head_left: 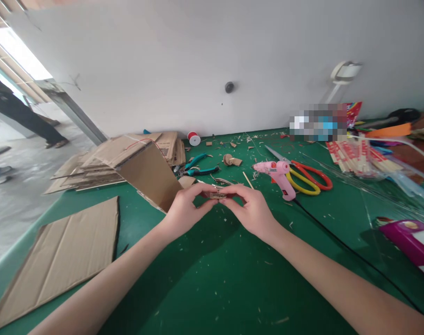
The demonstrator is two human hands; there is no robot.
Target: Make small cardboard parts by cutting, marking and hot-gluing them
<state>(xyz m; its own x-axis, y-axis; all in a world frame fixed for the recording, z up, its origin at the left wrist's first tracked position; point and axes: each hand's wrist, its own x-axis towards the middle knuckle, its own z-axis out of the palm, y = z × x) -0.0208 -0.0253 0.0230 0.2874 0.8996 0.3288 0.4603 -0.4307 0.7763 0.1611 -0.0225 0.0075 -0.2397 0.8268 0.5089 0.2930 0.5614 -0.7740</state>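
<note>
Over the middle of the green bench [212, 279], a person's left hand [185, 207] and right hand [250, 207] meet fingertip to fingertip, both pinching a small cardboard piece [218, 196] held between them just above the surface. Beyond the right hand lie a pink glue gun [276, 174] and yellow-and-red scissors [307, 179]. Teal pliers [198, 166] rest near the far edge, beside stacked cardboard sheets [103, 165]. A flat cardboard panel [58, 260] lies by the bench's left edge.
</note>
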